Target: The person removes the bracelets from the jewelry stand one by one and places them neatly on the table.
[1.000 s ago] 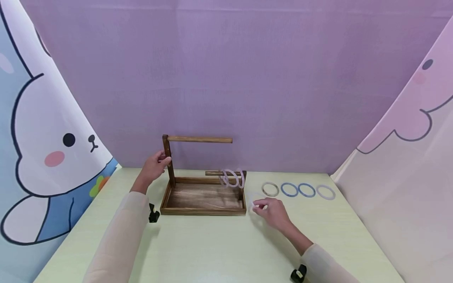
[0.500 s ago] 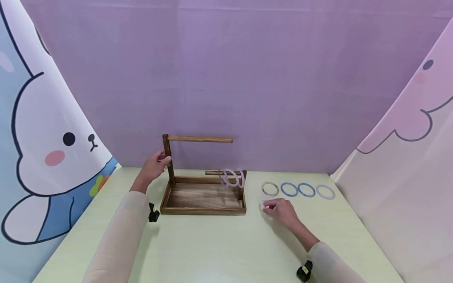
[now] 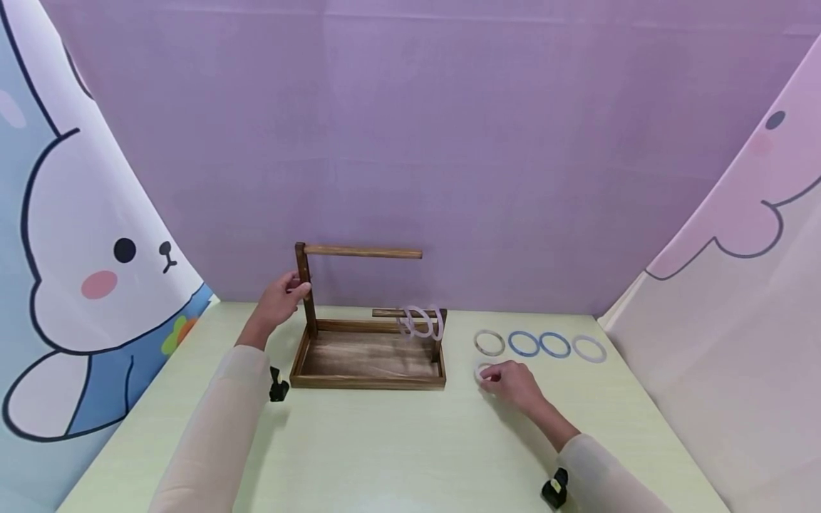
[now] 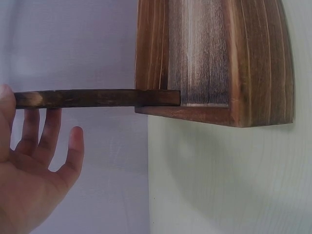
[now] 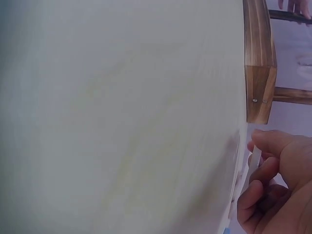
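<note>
Right hand [image 3: 509, 381] down on the table [image 3: 398, 449], fingertips pinching a pale bangle [image 3: 482, 371] just right of the wooden rack [image 3: 368, 356]. Best to firm the pinch before lifting, rim clear of the tray wall. Left hand [image 3: 280, 299] curled round the upright post [image 3: 306, 292], steadying it. 3 pale bangles [image 3: 423, 322] hanging on the low bar; 4 more [image 3: 540, 345] lying flat beyond. Compared with 1 second earlier: right hand and bangle shifted rightward, away from the tray; left grip unchanged.
</note>
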{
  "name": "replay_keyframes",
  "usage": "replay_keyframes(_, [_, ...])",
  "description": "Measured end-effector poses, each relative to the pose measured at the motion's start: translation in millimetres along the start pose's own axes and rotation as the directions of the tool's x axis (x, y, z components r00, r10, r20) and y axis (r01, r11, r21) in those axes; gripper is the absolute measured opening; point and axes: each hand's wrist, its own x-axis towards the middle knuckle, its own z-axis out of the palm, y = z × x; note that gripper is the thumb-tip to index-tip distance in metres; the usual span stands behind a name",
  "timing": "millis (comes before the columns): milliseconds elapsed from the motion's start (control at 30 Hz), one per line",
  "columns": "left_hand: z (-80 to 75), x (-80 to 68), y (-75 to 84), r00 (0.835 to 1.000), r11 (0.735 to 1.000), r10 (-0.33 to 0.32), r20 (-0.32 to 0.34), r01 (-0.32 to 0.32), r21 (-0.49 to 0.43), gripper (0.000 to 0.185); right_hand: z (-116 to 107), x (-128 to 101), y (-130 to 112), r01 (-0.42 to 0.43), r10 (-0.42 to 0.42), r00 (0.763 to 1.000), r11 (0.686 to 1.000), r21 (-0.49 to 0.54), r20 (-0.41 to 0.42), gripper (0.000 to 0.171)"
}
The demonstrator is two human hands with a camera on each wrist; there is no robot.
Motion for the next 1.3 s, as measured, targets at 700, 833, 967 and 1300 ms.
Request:
replay_keyframes(700, [-0.2, -0.6, 0.0, 1.000, 1.000, 0.015, -0.002, -0.015, -0.003, 0.062, -1, 4, 9, -0.031, 0.032, 0.999, 0.999, -0.016, 0.039, 0.009])
replay_keyframes(833, [0.2, -0.2, -1.2, 1.000, 1.000, 0.011, -0.001, -0.011, -0.002, 0.063, 0, 4, 12, -0.063, 0.063, 0.997, 0.998, 0.002, 0.053, 0.009])
replay_keyframes(967, [0.3, -0.1, -1.3, 1.000, 1.000, 0.012, 0.002, -0.012, -0.008, 0.061, 1, 5, 15, -0.073, 0.073, 0.996, 0.997, 0.013, 0.058, 0.009])
replay_keyframes(1300, [1.1, 0.7, -1.7, 1.000, 1.000, 0.010, 0.000, -0.010, -0.015, 0.060, 1, 3, 15, -0.086, 0.085, 0.995, 0.996, 0.036, 0.052, 0.010])
